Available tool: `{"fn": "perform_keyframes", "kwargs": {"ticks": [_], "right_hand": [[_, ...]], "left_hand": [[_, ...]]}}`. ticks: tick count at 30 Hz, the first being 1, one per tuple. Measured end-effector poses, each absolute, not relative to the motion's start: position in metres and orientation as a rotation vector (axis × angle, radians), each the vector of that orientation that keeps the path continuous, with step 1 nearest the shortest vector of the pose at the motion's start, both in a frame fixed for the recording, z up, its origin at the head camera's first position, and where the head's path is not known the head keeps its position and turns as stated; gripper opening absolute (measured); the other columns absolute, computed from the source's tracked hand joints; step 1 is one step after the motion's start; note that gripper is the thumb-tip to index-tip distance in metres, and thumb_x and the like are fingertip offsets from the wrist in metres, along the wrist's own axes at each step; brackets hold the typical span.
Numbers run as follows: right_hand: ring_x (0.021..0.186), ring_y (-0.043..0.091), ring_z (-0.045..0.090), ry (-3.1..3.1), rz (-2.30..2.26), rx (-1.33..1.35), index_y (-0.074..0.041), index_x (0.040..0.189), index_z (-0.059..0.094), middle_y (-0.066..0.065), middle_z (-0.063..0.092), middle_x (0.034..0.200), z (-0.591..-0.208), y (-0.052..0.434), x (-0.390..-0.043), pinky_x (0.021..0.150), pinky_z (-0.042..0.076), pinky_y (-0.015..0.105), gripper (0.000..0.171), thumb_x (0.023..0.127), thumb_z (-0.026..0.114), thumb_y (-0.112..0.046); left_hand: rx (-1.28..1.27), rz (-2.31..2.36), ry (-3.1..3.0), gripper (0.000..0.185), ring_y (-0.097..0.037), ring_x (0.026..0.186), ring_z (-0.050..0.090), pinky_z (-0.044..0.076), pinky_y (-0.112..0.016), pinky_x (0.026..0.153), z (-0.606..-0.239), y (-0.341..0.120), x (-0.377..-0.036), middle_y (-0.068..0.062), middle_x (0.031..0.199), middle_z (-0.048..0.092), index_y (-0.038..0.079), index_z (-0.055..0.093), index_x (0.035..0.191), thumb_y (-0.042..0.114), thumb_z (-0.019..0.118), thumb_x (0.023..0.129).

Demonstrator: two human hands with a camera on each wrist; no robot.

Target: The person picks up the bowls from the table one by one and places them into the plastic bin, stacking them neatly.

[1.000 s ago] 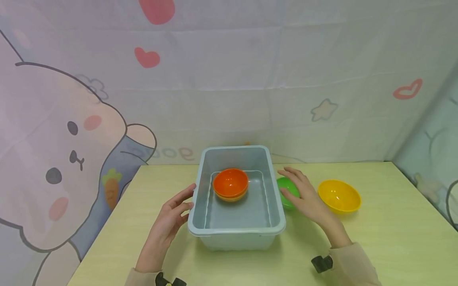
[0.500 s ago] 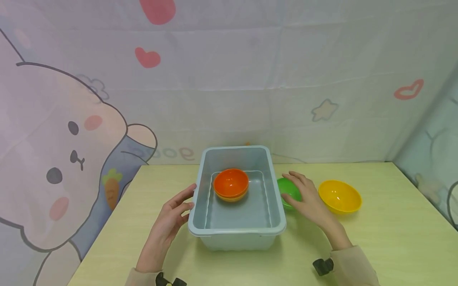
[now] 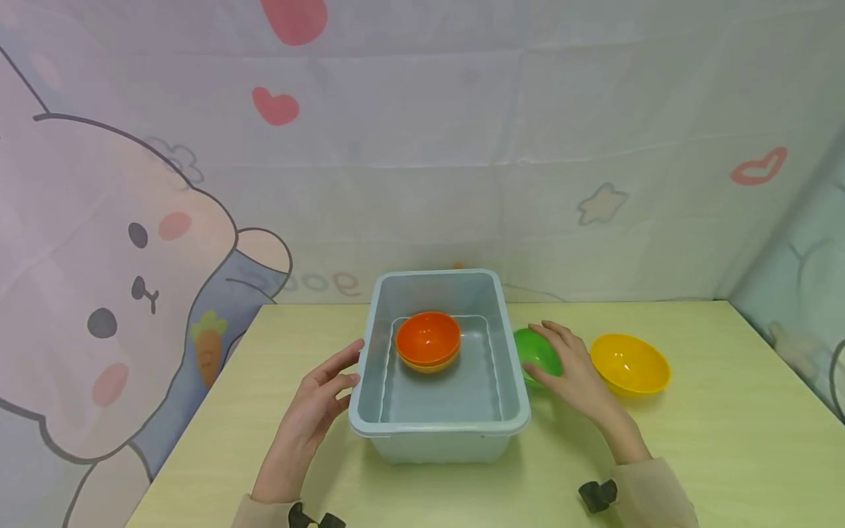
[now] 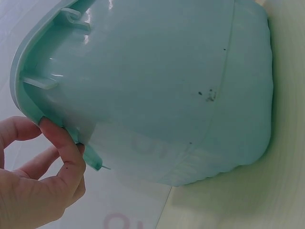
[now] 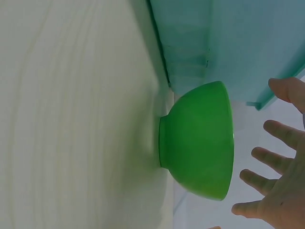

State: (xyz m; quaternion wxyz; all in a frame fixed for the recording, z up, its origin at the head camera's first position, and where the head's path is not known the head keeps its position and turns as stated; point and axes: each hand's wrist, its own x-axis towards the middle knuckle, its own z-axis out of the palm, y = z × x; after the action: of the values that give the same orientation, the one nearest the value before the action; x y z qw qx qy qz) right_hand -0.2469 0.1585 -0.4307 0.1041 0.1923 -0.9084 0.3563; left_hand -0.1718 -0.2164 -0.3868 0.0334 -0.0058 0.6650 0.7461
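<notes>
Four bowls [image 3: 630, 361]; one bin [image 3: 439, 427]

Over the last second the right hand [image 3: 573, 367] has moved from above the small green plastic bowl [image 3: 536, 352] down and slightly rightward toward its rim. Earlier its spread fingers were raised, reaching over the bowl's near side; now they lie lower, closer to the bowl's right edge, thumb near the front. In the right wrist view the fingers [image 5: 276, 164] are spread and apart from the rim.
</notes>
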Motion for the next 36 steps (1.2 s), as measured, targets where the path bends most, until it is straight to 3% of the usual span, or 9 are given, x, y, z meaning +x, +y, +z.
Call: {"fn": "perform_keyframes", "kwargs": {"ticks": [36], "right_hand": [[0.135, 0.048, 0.028, -2.754, 0.889, 0.512, -0.014, 0.144, 0.041, 0.024, 0.027, 0.153, -0.445, 0.161, -0.254, 0.100, 0.031, 0.071, 0.070, 0.084, 0.070, -0.035]], "left_hand": [[-0.054, 2.284, 2.054, 0.055, -0.011, 0.102, 0.060, 0.051, -0.028, 0.088, -0.386, -0.216, -0.172, 0.000, 0.129, 0.053, 0.005, 0.043, 0.144, 0.004, 0.056, 0.091]]}}
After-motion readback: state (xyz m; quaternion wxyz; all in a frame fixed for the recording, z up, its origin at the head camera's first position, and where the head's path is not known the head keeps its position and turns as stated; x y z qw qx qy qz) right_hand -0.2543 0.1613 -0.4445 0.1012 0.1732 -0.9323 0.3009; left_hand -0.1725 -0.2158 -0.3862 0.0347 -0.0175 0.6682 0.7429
